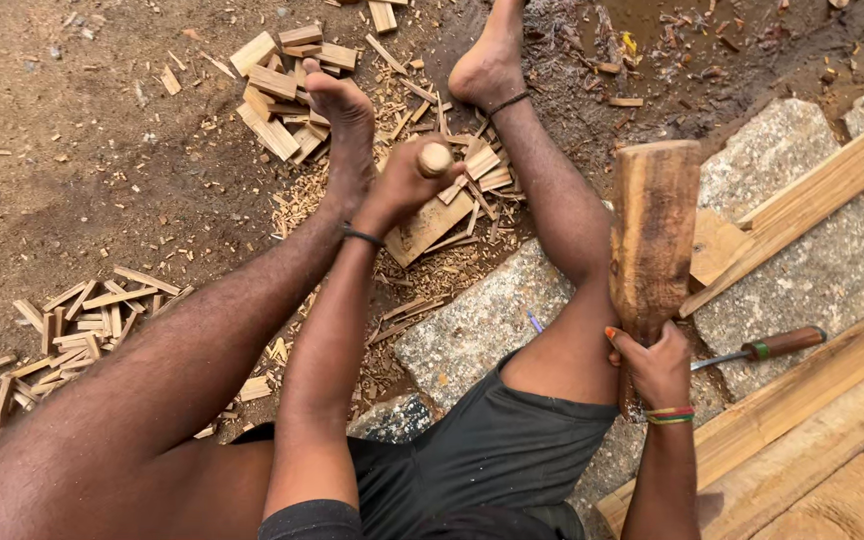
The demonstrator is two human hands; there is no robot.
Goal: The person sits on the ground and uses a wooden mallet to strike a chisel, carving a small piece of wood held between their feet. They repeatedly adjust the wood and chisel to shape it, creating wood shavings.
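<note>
Left hand (402, 185) is gripping chisel (435, 160) on block (430, 226), arm outstretched; right hand (657, 365) is clutching mallet (652, 235), raised upright.

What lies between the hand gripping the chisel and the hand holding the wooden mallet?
In the head view, the person's bent leg lies between the left hand and the right hand.
</note>
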